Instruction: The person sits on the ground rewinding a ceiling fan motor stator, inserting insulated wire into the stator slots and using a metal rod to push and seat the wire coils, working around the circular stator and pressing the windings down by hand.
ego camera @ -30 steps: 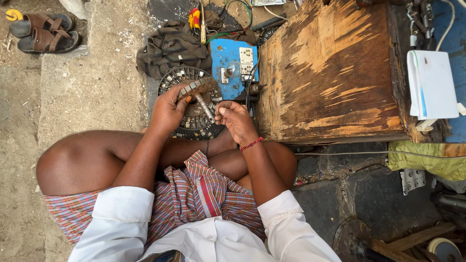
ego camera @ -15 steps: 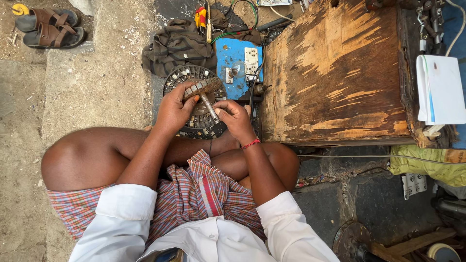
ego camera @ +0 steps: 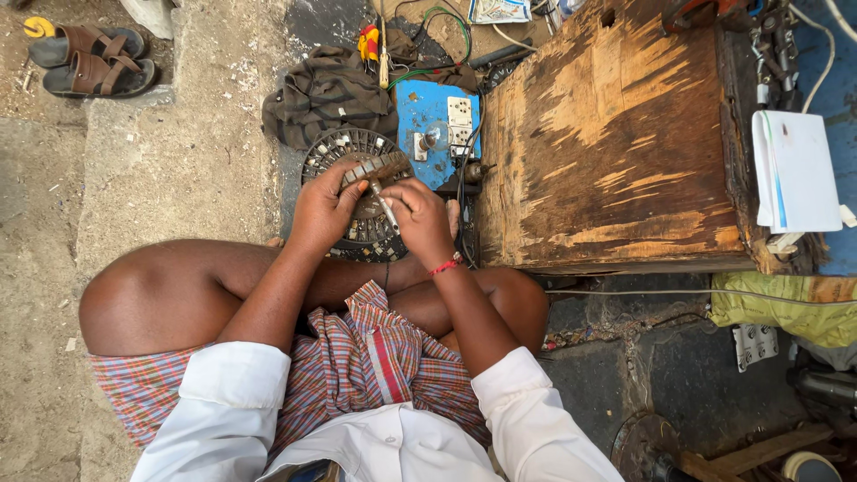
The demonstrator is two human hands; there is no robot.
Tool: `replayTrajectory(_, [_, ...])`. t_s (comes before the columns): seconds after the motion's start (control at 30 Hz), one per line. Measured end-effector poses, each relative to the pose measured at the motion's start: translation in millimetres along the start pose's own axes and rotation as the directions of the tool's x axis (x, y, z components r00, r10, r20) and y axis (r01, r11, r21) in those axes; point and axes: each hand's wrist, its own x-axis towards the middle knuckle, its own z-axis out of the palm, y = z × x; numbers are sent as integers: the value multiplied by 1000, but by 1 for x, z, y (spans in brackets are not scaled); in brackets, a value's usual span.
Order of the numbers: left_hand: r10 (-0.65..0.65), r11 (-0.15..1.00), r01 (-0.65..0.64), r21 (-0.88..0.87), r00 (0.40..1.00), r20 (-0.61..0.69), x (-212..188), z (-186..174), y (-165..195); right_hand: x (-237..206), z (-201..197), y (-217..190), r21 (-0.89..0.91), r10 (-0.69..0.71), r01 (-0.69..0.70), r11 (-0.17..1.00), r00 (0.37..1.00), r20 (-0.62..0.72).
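A round slotted motor stator (ego camera: 350, 192) lies on the ground between my crossed legs. My left hand (ego camera: 323, 207) rests on its top and holds a brown ribbed piece (ego camera: 382, 167) against the ring. My right hand (ego camera: 418, 216), with a red thread at the wrist, grips a thin metal tool (ego camera: 385, 203) that slants up toward the brown piece. Both hands nearly touch over the stator's centre.
A blue board with switches and a socket (ego camera: 435, 129) lies just beyond the stator, a dark cloth (ego camera: 326, 92) to its left. A worn wooden block (ego camera: 611, 143) stands at the right. Sandals (ego camera: 89, 61) sit at far left. White papers (ego camera: 793, 171) lie at right.
My hands have stayed on the stator with only small shifts of the fingers and tool. The view has drifted slightly.
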Motion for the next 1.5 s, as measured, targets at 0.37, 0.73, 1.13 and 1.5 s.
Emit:
replayTrajectory(0.37, [13, 1000, -13, 12, 1000, 0, -3, -1, 6, 13, 9, -16, -174, -14, 1, 985, 997, -72])
replayTrajectory(0.73, [70, 997, -68, 47, 997, -33, -3, 2, -2, 11, 16, -22, -201, -57, 27, 979, 988, -143])
replayTrajectory(1.13, [135, 990, -131, 56, 988, -73, -2, 3, -3, 9, 22, -24, -246, -28, -6, 969, 990, -136])
replayTrajectory(1.5, [137, 987, -131, 91, 989, -57, -5, 4, 1, 3, 31, -13, -132, 126, -161, 978, 962, -241])
